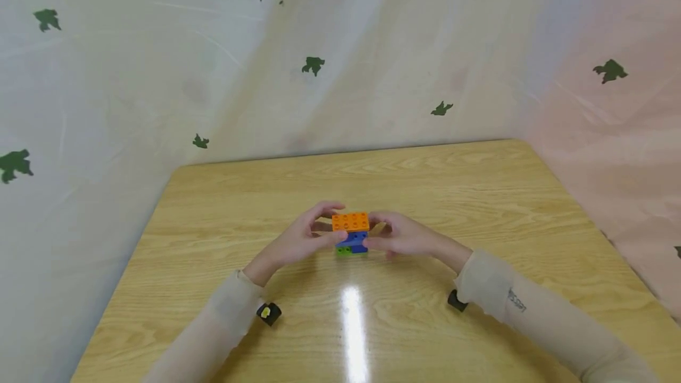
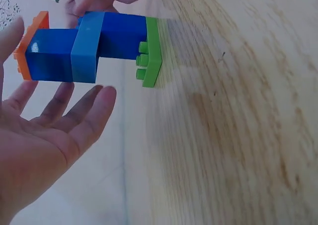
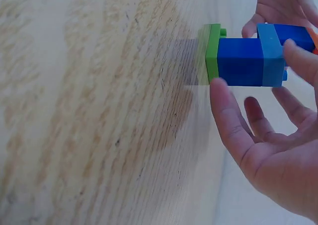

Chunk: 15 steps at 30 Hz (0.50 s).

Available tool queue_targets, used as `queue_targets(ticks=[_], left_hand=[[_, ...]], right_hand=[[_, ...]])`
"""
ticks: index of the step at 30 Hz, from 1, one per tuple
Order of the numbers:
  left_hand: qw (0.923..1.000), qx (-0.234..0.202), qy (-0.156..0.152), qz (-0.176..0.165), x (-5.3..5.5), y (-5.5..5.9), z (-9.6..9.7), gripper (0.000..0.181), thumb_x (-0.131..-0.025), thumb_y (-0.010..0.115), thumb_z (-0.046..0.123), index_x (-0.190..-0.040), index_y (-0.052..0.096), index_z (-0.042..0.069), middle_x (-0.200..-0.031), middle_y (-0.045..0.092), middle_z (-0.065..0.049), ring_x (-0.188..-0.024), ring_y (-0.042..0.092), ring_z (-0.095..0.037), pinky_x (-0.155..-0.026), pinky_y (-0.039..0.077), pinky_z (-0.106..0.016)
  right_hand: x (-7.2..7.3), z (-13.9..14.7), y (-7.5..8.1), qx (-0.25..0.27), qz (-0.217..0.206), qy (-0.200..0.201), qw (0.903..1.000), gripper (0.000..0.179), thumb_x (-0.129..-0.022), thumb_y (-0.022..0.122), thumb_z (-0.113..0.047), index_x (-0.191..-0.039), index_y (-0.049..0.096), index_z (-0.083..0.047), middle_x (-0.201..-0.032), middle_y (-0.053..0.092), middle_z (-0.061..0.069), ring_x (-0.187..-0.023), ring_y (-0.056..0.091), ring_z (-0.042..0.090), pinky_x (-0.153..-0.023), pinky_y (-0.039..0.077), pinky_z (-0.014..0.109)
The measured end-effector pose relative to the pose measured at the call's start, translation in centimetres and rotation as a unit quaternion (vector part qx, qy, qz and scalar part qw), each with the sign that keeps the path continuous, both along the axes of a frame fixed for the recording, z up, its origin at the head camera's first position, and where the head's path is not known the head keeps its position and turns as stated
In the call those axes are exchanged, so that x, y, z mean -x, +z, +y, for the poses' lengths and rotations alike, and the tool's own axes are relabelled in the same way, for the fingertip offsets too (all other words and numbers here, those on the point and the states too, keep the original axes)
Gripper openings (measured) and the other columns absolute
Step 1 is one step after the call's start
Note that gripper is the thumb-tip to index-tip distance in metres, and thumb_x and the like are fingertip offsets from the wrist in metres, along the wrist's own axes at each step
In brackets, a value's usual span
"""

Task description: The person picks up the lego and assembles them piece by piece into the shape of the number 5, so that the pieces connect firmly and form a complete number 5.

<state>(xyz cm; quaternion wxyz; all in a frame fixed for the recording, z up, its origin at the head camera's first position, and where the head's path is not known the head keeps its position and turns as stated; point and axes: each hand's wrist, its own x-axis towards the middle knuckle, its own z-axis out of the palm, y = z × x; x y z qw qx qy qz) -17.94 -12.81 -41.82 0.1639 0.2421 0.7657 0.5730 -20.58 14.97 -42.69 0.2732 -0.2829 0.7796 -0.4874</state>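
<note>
A stack of toy building bricks stands upright on the table between both hands. At its foot lies a flat green brick, carrying a dark blue brick. Above comes a lighter blue brick, then another dark blue brick offset to the left, topped by an orange brick. My left hand is around the stack's left side, its thumb in front of the upper bricks, fingers spread. My right hand flanks the right side, fingers loosely bent, thumb by the lighter blue brick. Whether either hand touches is unclear.
The wooden table reaches back to a pale cloth backdrop with green leaf and bird shapes. Small black pieces, one under the left cuff and another under the right cuff, sit close above the tabletop.
</note>
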Motion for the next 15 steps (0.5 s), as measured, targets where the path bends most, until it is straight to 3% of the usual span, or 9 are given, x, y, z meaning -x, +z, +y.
queue_targets(ticks=[4,6,10,15], left_hand=[[0.9996,0.013,0.015,0.018,-0.21,0.14,-0.20,0.076,-0.091,0.079,0.032,-0.153,0.033,0.027,-0.152,0.039,-0.016,-0.132,0.049,-0.032,-0.105,0.046,-0.051],[0.9993,0.010,0.019,0.032,-0.29,0.17,-0.25,0.082,-0.090,0.080,0.032,-0.154,0.030,0.027,-0.154,0.036,-0.013,-0.136,0.044,-0.034,-0.108,0.043,-0.053],[0.9985,-0.007,0.022,0.051,-0.41,0.11,-0.21,0.083,-0.091,0.079,0.025,-0.156,0.028,0.025,-0.155,0.034,-0.006,-0.139,0.038,-0.038,-0.109,0.042,-0.052],[0.9979,-0.026,0.017,0.057,-0.51,-0.15,-0.06,0.076,-0.093,0.076,0.014,-0.154,0.032,0.022,-0.151,0.038,-0.006,-0.136,0.042,-0.032,-0.109,0.043,-0.051]], right_hand=[[-0.31,0.15,0.50,0.020,0.035,-0.005,0.9992,0.065,-0.100,0.068,-0.032,-0.155,0.037,-0.017,-0.152,0.043,0.011,-0.123,0.055,0.032,-0.087,0.058,0.044],[-0.45,0.22,0.79,0.034,0.043,-0.008,0.9985,0.067,-0.100,0.067,-0.032,-0.157,0.033,-0.021,-0.156,0.038,0.015,-0.130,0.051,0.035,-0.093,0.056,0.046],[-0.62,0.31,0.92,0.054,0.044,-0.003,0.9976,0.066,-0.102,0.064,-0.032,-0.158,0.029,-0.025,-0.158,0.034,0.019,-0.135,0.047,0.039,-0.102,0.049,0.053],[-0.82,0.30,0.68,0.066,0.032,0.010,0.9972,0.062,-0.105,0.057,-0.034,-0.159,0.025,-0.027,-0.159,0.032,0.018,-0.135,0.046,0.040,-0.101,0.049,0.054]])
